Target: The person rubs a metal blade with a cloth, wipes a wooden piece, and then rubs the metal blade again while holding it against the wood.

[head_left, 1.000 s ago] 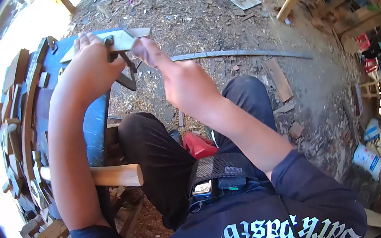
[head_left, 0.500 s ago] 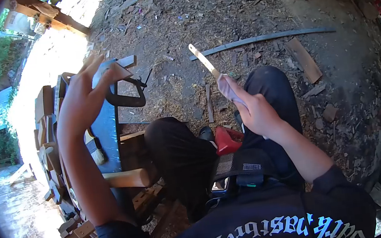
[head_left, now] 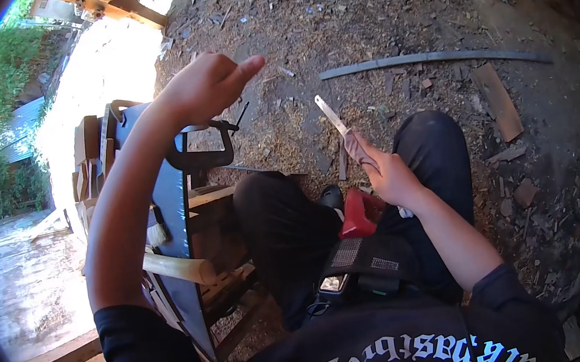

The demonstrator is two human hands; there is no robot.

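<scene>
My right hand (head_left: 393,181) is closed around a pale flat strip (head_left: 329,113) with a hole at its far end, which points up and left. Its lower end is hidden in my fingers. My left hand (head_left: 210,89) is raised above a dark C-clamp (head_left: 228,149), its fingers curled under and one digit sticking out to the right. What those fingers hold, if anything, is hidden. The clamp sits at the edge of a dark board (head_left: 173,202). On that board lies a paintbrush (head_left: 157,230), partly behind my left forearm.
A wooden handle (head_left: 181,267) juts over the board's near end. Stacked wood pieces (head_left: 86,144) stand to the left. A red object (head_left: 359,214) lies between my legs. Wood chips cover the ground, with a long grey strip (head_left: 434,57) and a plank (head_left: 497,101).
My left hand has swung right, and its extended fingers have curled. The pale block beside it is out of sight. The view has shifted; my right hand still grips the strip.
</scene>
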